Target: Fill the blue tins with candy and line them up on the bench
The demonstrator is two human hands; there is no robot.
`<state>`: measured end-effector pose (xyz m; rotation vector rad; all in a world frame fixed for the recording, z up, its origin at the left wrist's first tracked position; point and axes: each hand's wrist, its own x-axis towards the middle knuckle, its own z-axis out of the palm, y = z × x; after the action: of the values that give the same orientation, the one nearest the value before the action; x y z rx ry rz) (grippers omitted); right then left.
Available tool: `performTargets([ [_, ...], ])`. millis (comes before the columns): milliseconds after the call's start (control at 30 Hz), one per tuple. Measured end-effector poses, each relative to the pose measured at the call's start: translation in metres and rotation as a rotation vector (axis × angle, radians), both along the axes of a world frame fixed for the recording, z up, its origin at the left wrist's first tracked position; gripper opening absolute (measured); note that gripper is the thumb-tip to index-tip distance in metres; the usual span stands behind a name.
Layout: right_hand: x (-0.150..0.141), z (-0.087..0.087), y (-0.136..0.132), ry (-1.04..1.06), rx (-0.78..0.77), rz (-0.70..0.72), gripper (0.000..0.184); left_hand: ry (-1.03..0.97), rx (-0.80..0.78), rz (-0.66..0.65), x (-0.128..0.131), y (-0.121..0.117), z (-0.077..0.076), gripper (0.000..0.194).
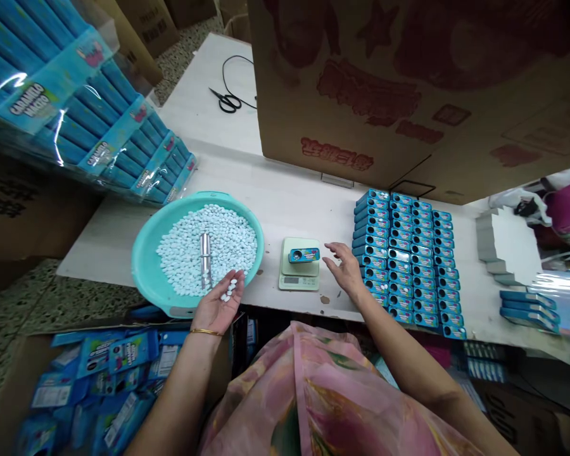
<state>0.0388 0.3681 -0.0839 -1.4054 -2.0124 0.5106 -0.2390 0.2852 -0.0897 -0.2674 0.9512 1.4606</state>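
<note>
Several white candies (229, 290) rest in the upturned palm of my left hand (222, 297), by the near right rim of a turquoise basin (145, 266). More pale candies (180, 253) fill that basin, and a silver metal scoop-like piece (206, 256) lies on them. On a small pale green kitchen scale (300, 266) sits one blue candy tin (304, 254). Just right of the scale is my right hand (346, 266), its thumb and fingers apart with nothing between them. It does not touch the tin.
Rows of stacked blue tins (401, 253) stand right of my right hand. A large cardboard box (361, 95) looms behind. Wrapped blue packs (99, 120) lean at the left, scissors (228, 101) lie further back, and a carton of blue packets (104, 373) is below the table.
</note>
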Motion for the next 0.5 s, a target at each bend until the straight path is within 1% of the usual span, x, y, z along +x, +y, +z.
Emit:
performTargets([
  [67,-0.008,-0.001,0.001,-0.120,0.005,0.064,0.038,-0.008,-0.013,-0.010,0.005,0.002,0.000,0.023],
  [133,-0.017,-0.002,0.002,-0.264,-0.018,0.161,0.046,-0.016,-0.026,-0.012,0.008,0.003,-0.001,0.025],
  [200,-0.024,-0.002,0.008,-0.382,-0.054,0.237,0.045,-0.014,-0.038,-0.003,0.008,0.003,0.000,0.025],
  [267,-0.030,0.000,0.022,-0.429,-0.062,0.256,0.040,0.000,-0.050,0.021,0.006,0.003,0.003,0.026],
  [300,-0.032,0.002,0.034,-0.429,-0.048,0.242,0.039,0.009,-0.058,0.038,0.004,0.002,0.006,0.027],
  [367,-0.038,0.009,0.069,-0.418,0.001,0.180,0.040,0.026,-0.076,0.080,0.001,-0.001,0.012,0.030],
  [433,-0.048,0.015,0.114,-0.420,0.028,0.096,0.041,0.046,-0.087,0.119,-0.002,-0.007,0.017,0.034],
  [500,-0.062,0.019,0.163,-0.437,0.009,0.021,0.041,0.079,-0.098,0.144,-0.004,-0.016,0.018,0.039],
])
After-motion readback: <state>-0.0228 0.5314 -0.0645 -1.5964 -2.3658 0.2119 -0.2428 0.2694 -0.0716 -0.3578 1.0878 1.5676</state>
